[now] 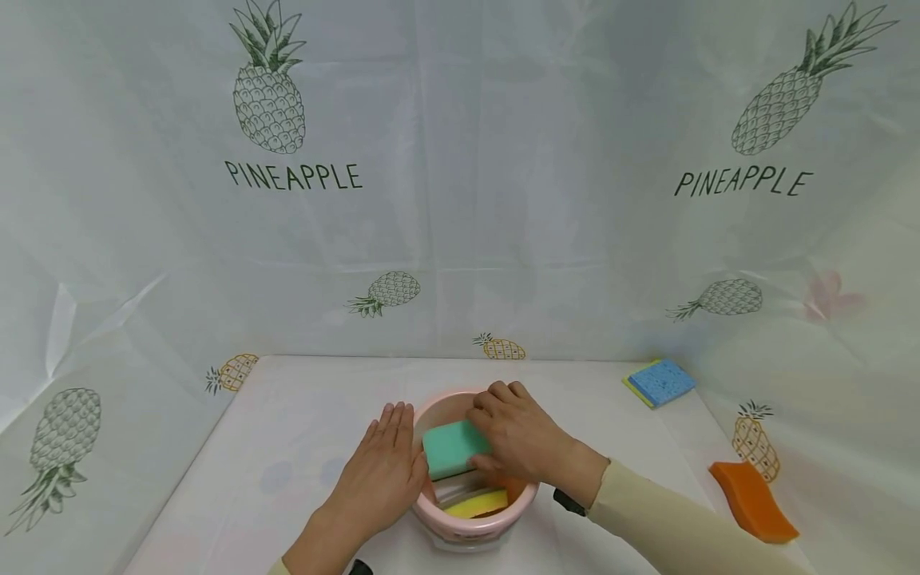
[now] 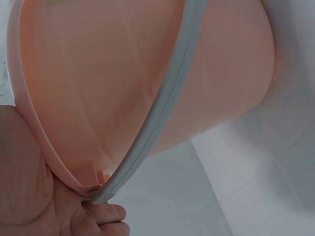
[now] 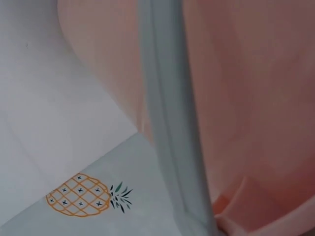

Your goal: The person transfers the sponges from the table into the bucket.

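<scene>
A pink bucket [image 1: 529,497] with a grey handle [image 2: 170,93] stands at the front middle of the table. My right hand [image 1: 519,431] reaches over its right rim and holds a green sponge [image 1: 451,450] by the right end, thumb near and fingers far, within the bucket's mouth. Lower inside the bucket lies a yellow sponge [image 1: 477,505], partly covered by the near rim. Against the left side of the rim rests my left hand [image 1: 381,475], its fingers straight and pointing away from me. In the left wrist view that hand touches the rim beside the handle's end.
On the white table [image 1: 302,447], a blue-and-yellow sponge [image 1: 661,383] lies at the back right corner. An orange sponge [image 1: 753,501] sits by the right edge. A pineapple-printed sheet [image 1: 503,200] hangs behind the table and along its sides.
</scene>
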